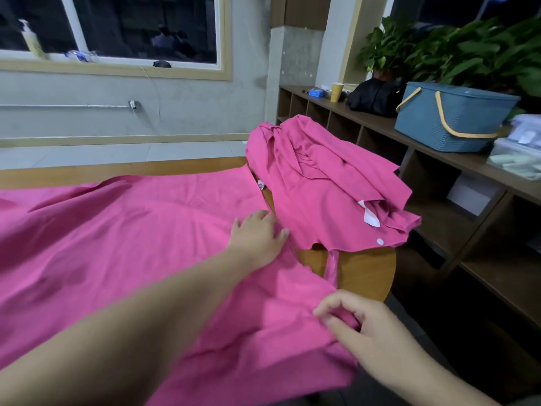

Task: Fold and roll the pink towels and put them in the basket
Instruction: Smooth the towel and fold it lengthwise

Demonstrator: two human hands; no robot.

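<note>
A large pink towel (123, 238) lies spread over the wooden table (363, 268), its near edge bunched towards me. My left hand (259, 234) rests flat on it near its right edge, fingers straight. My right hand (355, 320) pinches a fold of the same towel at the near right corner. A heap of several more pink towels (325, 183) with white tags sits on the table's far right end. The blue basket (450, 118) with yellow handles stands on the shelf unit to the right.
A low wooden shelf unit (433, 162) runs along the right wall, carrying a yellow cup (336, 91), a black bag (376, 96), clear plastic boxes (518, 153) and potted plants (456, 51). A window with a sill lies ahead.
</note>
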